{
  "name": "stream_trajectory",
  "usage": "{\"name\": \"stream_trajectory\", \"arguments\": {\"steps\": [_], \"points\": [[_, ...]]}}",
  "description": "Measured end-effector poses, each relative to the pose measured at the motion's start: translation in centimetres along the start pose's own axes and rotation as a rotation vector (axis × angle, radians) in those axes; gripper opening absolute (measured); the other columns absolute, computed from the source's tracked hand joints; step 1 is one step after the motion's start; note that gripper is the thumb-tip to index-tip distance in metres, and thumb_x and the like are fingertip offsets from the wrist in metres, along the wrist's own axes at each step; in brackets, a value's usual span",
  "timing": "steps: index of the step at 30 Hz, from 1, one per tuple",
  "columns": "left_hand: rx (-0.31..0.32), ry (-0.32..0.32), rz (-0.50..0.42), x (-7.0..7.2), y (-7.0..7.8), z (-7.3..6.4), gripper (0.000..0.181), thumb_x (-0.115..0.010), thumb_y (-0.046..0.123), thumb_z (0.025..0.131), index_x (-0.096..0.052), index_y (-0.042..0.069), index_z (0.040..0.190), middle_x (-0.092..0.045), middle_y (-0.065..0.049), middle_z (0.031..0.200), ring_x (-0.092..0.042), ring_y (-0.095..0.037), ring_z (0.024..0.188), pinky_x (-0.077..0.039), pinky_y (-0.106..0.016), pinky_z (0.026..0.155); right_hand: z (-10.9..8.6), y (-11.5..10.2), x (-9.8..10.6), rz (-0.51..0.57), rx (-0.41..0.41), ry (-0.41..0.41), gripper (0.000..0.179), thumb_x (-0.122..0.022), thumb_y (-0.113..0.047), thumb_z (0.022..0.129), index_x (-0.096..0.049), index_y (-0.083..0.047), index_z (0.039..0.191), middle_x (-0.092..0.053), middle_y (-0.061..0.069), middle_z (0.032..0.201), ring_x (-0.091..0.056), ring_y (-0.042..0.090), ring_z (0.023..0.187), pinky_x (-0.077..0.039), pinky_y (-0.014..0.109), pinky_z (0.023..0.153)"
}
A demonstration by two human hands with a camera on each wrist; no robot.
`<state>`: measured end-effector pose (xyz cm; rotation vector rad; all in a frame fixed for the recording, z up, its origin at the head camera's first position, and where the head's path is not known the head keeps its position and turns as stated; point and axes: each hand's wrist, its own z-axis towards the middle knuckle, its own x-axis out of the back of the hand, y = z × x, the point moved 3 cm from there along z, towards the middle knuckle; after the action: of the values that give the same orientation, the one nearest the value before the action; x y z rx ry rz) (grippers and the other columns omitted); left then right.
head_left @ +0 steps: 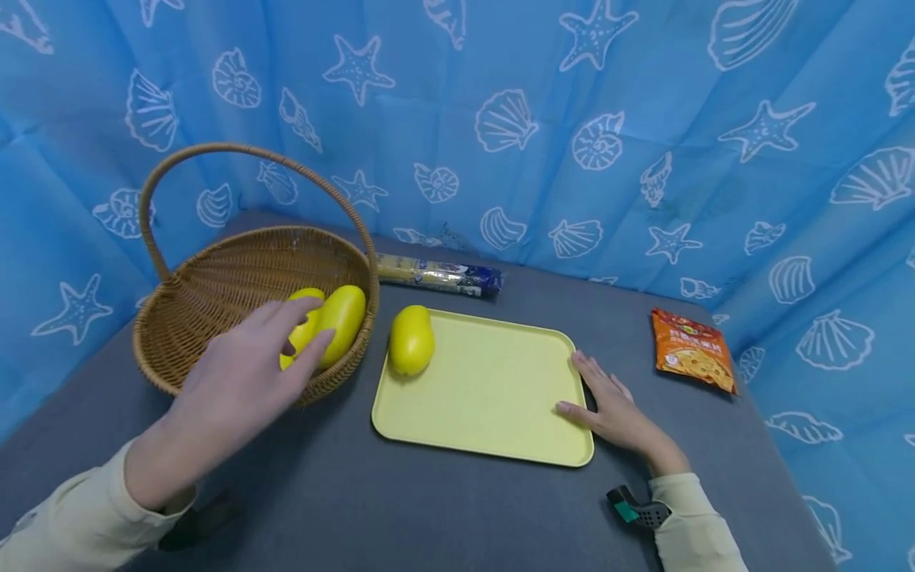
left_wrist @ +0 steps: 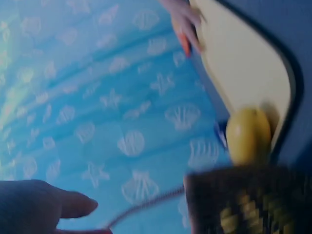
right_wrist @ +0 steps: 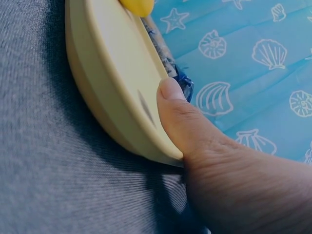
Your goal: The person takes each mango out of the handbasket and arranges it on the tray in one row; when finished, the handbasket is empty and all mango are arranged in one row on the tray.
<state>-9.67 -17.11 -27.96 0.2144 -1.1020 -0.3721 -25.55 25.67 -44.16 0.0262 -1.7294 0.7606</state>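
My left hand (head_left: 246,349) hovers over the right side of a wicker basket (head_left: 214,278), thumb and fingers spread apart. Beneath and beside its fingertips lie yellow mangoes (head_left: 345,322) in the basket, partly hidden by the hand. In the left wrist view the thumb (left_wrist: 78,204) shows with nothing against it. Another yellow mango (head_left: 411,340) lies at the left end of a pale yellow tray (head_left: 493,389). On the tray's right edge rests my right hand (head_left: 618,409), fingers extended. The right wrist view shows its thumb (right_wrist: 178,105) laid over the rim.
Behind the tray lies a long clear packet (head_left: 443,276) with a dark blue end. An orange snack bag (head_left: 692,351) sits at the right of the grey table (head_left: 457,508). The basket's tall handle (head_left: 250,149) arches above it. A blue shell-print curtain (head_left: 529,191) hangs behind.
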Motion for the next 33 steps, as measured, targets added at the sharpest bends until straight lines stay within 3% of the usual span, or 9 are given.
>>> {"name": "stream_trajectory", "arguments": {"steps": [4, 7, 17, 19, 21, 25, 28, 33], "points": [[0.028, -0.018, 0.01, 1.2, -2.2, 1.2, 0.039, -0.06, 0.032, 0.094, -0.059, 0.007, 0.124, -0.063, -0.015, 0.107, -0.058, -0.023, 0.073, -0.046, -0.035, 0.055, -0.1, 0.0, 0.0, 0.006, -0.004, 0.001, 0.091, -0.059, -0.051, 0.09, -0.008, -0.012, 0.155, -0.009, 0.014, 0.16, -0.005, 0.04, 0.146, -0.004, 0.066, 0.109], [0.087, -0.092, 0.035, 1.3, -4.1, 2.2, 0.047, -0.052, 0.04, 0.097, -0.057, 0.003, 0.126, -0.062, -0.02, 0.108, -0.057, -0.027, 0.075, -0.047, -0.042, 0.059, -0.1, 0.0, 0.1, 0.001, -0.008, 0.003, 0.091, -0.059, -0.051, 0.09, -0.009, -0.011, 0.155, -0.009, 0.015, 0.16, -0.006, 0.04, 0.145, -0.004, 0.066, 0.109], [0.214, -0.452, 0.153, -0.3, -9.6, 3.1, 0.073, -0.044, 0.051, 0.097, -0.043, -0.015, 0.129, -0.057, -0.035, 0.105, -0.058, -0.035, 0.078, -0.047, -0.045, 0.061, 0.0, 0.0, 0.0, 0.012, -0.006, -0.003, 0.091, -0.06, -0.05, 0.09, -0.008, -0.013, 0.155, -0.009, 0.013, 0.16, -0.006, 0.039, 0.146, -0.004, 0.065, 0.109], [0.228, -0.51, 0.143, -0.7, -10.1, 3.0, 0.078, -0.043, 0.053, 0.097, -0.039, -0.017, 0.132, -0.058, -0.035, 0.106, -0.06, -0.034, 0.078, -0.049, -0.046, 0.063, 0.0, 0.1, 0.0, 0.014, -0.006, -0.001, 0.092, -0.06, -0.05, 0.09, -0.008, -0.014, 0.155, -0.009, 0.013, 0.16, -0.006, 0.039, 0.146, -0.004, 0.065, 0.109], [0.231, -0.549, 0.13, -1.0, -10.6, 3.0, 0.08, -0.043, 0.055, 0.096, -0.04, -0.017, 0.132, -0.06, -0.03, 0.094, -0.059, -0.029, 0.072, -0.048, -0.043, 0.061, 0.0, 0.2, 0.0, 0.011, -0.007, 0.002, 0.092, -0.06, -0.051, 0.089, -0.008, -0.014, 0.155, -0.009, 0.013, 0.16, -0.006, 0.039, 0.146, -0.004, 0.064, 0.109], [0.238, -0.582, 0.1, -1.4, -11.0, 2.9, 0.066, -0.043, 0.056, 0.096, -0.054, -0.009, 0.108, -0.05, -0.008, 0.067, -0.046, -0.019, 0.056, -0.037, -0.032, 0.051, 0.1, 0.2, 0.1, 0.005, -0.013, 0.004, 0.093, -0.061, -0.051, 0.089, -0.007, -0.014, 0.155, -0.008, 0.013, 0.161, -0.006, 0.039, 0.146, -0.004, 0.064, 0.11], [0.241, -0.595, 0.084, -1.7, -11.2, 2.8, 0.059, -0.043, 0.054, 0.097, -0.056, -0.003, 0.099, -0.045, -0.005, 0.063, -0.042, -0.017, 0.053, -0.032, -0.03, 0.05, 0.1, 0.1, 0.2, 0.013, -0.014, 0.002, 0.093, -0.061, -0.051, 0.089, -0.008, -0.014, 0.155, -0.009, 0.012, 0.161, -0.005, 0.039, 0.146, -0.003, 0.064, 0.11], [0.251, -0.64, 0.08, -2.2, -11.5, 2.7, 0.062, -0.044, 0.052, 0.097, -0.056, -0.007, 0.112, -0.048, -0.005, 0.066, -0.044, -0.017, 0.057, -0.034, -0.029, 0.052, 0.1, 0.1, 0.2, 0.024, -0.012, -0.011, 0.093, -0.061, -0.051, 0.089, -0.009, -0.013, 0.155, -0.009, 0.012, 0.16, -0.005, 0.039, 0.146, -0.003, 0.065, 0.11]]}}
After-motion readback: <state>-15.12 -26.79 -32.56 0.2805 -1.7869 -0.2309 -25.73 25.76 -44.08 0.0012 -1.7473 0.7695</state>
